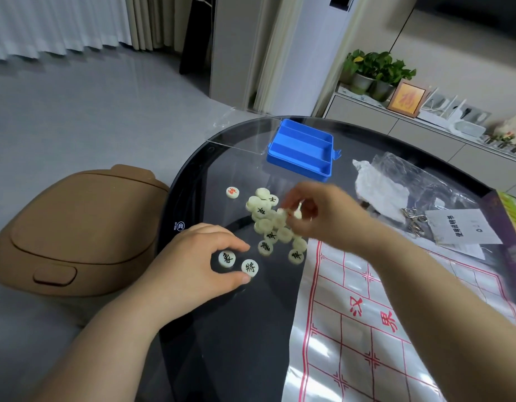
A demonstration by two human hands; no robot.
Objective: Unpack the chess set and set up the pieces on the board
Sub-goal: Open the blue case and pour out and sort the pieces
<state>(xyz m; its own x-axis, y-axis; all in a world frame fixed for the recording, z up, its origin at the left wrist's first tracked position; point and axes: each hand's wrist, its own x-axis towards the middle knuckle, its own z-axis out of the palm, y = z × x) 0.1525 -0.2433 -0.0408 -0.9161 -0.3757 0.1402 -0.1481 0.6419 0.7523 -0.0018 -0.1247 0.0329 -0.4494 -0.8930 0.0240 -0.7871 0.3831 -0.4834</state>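
A heap of cream round chess pieces [270, 220] lies on the dark glass table [227, 338]. One red-marked piece [232, 192] sits apart at the heap's far left. The paper board [361, 323] with red lines lies to the right of the heap. My left hand [193, 262] rests on the table, thumb and forefinger curved around two black-marked pieces [239, 264]. My right hand [323, 213], blurred, hovers over the heap and pinches a piece [297, 212] in its fingertips.
An open blue plastic box [301, 149] stands at the table's far side, with a clear lid [242, 132] beside it. Plastic bags [396, 187], metal rings [413, 221] and an instruction sheet [460, 227] lie at right. A brown bin [74, 227] stands left of the table.
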